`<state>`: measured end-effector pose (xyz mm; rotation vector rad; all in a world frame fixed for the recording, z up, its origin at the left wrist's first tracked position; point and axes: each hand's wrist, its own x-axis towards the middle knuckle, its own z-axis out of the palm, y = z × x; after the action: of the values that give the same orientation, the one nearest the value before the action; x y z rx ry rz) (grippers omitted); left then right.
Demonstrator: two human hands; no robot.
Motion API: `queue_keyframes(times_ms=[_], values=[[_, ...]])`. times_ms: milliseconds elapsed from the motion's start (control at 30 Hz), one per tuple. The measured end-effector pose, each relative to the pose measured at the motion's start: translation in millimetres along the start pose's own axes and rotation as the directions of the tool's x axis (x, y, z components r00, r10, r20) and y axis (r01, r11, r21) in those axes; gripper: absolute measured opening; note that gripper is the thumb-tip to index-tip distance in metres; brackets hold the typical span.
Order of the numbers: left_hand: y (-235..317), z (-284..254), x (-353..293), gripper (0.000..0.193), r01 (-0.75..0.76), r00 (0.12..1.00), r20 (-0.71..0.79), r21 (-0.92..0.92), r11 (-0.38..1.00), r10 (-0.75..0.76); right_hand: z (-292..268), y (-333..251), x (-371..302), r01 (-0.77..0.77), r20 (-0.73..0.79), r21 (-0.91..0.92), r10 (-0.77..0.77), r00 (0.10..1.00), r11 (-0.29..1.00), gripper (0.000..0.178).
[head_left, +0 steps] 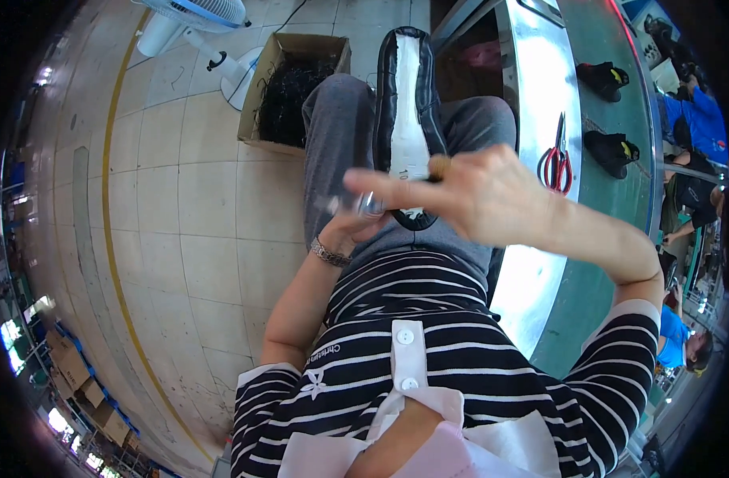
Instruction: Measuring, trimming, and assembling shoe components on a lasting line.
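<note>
Nearest the camera is the person's own black-and-white striped top (428, 350) with a white button placket. Just beyond it, the left hand (350, 227), a metal link watch (330, 253) on its wrist, is curled palm-up over the lap; its fingers close around a small silvery, blurred object (363, 205) whose kind cannot be told. The right hand (480, 191) crosses in front of it from the right, fingers stretched out to the left and loosely spread; whether it grips anything is unclear, though a small tan rounded tip (439, 166) shows at its upper edge.

Behind both hands, a black leather shoe upper (404, 119) lies along the grey trouser legs (336, 135), sole side up. It is long and narrow, with a glossy black rim folded around a white insole board that has a dark marking near the hands. Its toe points away from the person, and its near end is hidden by the hands.

To the right runs a shiny steel-edged green conveyor (599, 183), carrying red-handled scissors (556, 163) and two black shoes with yellow lining (611, 147). Farther off on the tiled floor stands an open cardboard box of dark scraps (288, 92), with a white pedestal fan (201, 32) beyond it.
</note>
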<state>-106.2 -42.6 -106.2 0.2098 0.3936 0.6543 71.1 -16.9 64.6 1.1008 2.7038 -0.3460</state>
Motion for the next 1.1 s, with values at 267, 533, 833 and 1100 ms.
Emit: queue_keyframes(times_ms=[267,533,833,1100], values=[[1.7,0.2,15.1,0.035,-0.057,0.996,0.092,0.429,0.901,0.019,19.9,-11.1,-20.4,0.074,-0.006,-0.14,-0.076,0.997,0.987,0.067],[-13.8,-39.2,6.1,0.032,-0.008,0.992,0.128,0.138,0.99,-0.01,10.2,-4.0,-15.6,-0.014,0.105,0.018,0.012,0.994,1.0,0.07],[37.6,14.6,21.4,0.049,0.05,0.999,-0.019,0.183,0.982,-0.047,-3.6,62.9,22.1,-0.094,-0.302,0.128,0.129,0.944,0.987,0.059],[83.1,33.4,73.5,0.056,0.147,0.97,-0.24,0.513,0.846,-0.023,13.0,106.2,41.8,-0.278,-0.175,0.116,0.295,0.939,0.953,0.059]])
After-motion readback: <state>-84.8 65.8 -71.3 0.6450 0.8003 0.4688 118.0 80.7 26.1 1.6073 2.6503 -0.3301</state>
